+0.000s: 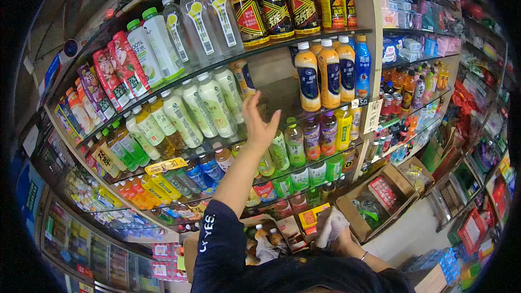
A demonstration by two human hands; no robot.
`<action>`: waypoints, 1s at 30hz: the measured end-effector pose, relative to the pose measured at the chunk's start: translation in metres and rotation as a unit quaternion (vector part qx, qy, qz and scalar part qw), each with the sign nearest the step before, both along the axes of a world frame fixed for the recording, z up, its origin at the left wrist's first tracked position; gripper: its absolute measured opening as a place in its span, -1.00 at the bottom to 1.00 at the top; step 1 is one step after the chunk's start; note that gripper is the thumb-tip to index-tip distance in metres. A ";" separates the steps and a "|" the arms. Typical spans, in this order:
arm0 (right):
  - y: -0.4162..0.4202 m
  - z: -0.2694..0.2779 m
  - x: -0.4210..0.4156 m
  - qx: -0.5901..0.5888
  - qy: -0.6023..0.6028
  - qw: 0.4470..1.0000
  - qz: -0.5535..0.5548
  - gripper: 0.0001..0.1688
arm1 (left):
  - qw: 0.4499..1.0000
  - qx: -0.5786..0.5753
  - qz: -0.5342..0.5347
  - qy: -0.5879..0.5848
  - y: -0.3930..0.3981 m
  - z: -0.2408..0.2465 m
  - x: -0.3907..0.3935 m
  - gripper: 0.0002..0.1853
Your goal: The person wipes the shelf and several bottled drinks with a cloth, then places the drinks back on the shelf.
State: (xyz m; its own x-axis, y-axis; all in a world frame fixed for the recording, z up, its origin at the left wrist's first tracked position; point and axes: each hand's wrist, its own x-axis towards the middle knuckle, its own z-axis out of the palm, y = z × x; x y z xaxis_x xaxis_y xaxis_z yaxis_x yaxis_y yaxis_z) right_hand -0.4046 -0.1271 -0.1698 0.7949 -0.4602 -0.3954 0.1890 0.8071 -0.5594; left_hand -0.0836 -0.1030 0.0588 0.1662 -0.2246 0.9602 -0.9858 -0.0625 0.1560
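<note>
My left hand (259, 124) is raised at a shelf of drinks, fingers spread, with nothing in it. Its fingertips are beside a dark-labelled orange bottle (243, 76) at the back; whether they touch it I cannot tell. White-capped pale green bottles (217, 108) stand to its left. On the right of the same shelf are several orange bottles with dark labels (308, 77) and a blue bottle (362, 69). Lower down, my right hand (345, 239) holds a crumpled whitish cloth (333, 224) near the open cartons.
A glass shelf edge (301, 120) runs under the raised hand, with more bottles below. Large amber bottles (270, 8) stand above. Open cardboard boxes (350, 207) sit at lower right, and a carton with bottles (260, 232) is before my body. A wooden upright (376, 49) divides the shelves.
</note>
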 end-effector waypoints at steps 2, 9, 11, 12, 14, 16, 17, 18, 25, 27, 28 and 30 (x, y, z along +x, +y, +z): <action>0.009 0.017 0.006 -0.015 0.004 0.999 -0.034 -0.76 | 0.983 0.020 -0.104 0.148 -0.024 -0.002 -0.003 -0.16; -0.010 -0.026 -0.009 -0.460 0.003 0.888 0.001 -0.72 | 0.932 0.053 -0.177 0.312 -0.102 0.026 -0.007 0.07; -0.030 -0.092 -0.018 -0.586 0.046 0.806 0.075 -0.61 | 0.922 0.048 -0.185 0.336 -0.123 0.034 -0.018 0.03; -0.039 -0.119 -0.020 -0.637 0.053 0.763 0.098 -0.54 | 0.923 0.058 -0.176 0.337 -0.129 0.036 -0.019 -0.01; -0.026 -0.067 -0.021 -0.637 0.036 0.766 0.082 -0.64 | 0.928 0.076 -0.130 0.342 -0.126 0.034 -0.009 -0.08; -0.023 -0.032 -0.016 -0.667 0.061 0.743 0.011 -0.71 | 0.928 0.039 -0.108 0.355 -0.125 0.029 -0.011 -0.26; -0.025 -0.043 -0.014 -0.672 0.075 0.735 -0.043 -0.72 | 0.926 0.020 -0.133 0.352 -0.124 0.029 -0.015 -0.29; -0.026 -0.050 -0.012 -0.676 0.090 0.725 -0.097 -0.73 | 0.924 0.002 -0.158 0.347 -0.120 0.028 -0.020 -0.32; -0.043 0.027 -0.011 -0.761 0.100 0.640 -0.027 -0.55 | 0.858 0.017 -0.373 0.353 -0.036 -0.004 -0.082 -0.37; -0.047 0.062 0.004 -0.762 0.059 0.639 -0.088 -0.56 | 0.878 0.055 -0.343 0.330 -0.003 -0.035 -0.103 -0.31; -0.046 0.082 0.011 -0.769 0.039 0.626 -0.120 -0.56 | 0.902 0.087 -0.315 0.281 0.012 -0.049 -0.112 -0.29; -0.046 0.123 0.018 -0.794 0.011 0.580 -0.182 -0.56 | 0.913 0.140 -0.246 0.294 0.036 -0.068 -0.145 -0.25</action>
State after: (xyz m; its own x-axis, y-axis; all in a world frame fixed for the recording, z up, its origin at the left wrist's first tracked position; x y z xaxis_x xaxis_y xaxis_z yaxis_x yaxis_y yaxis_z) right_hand -0.3862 -0.1729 -0.0469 0.5344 -0.3935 0.7480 0.1631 -0.8204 -0.5481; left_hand -0.2287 -0.0671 -0.0091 0.4478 -0.6336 0.6309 -0.6562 0.2465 0.7132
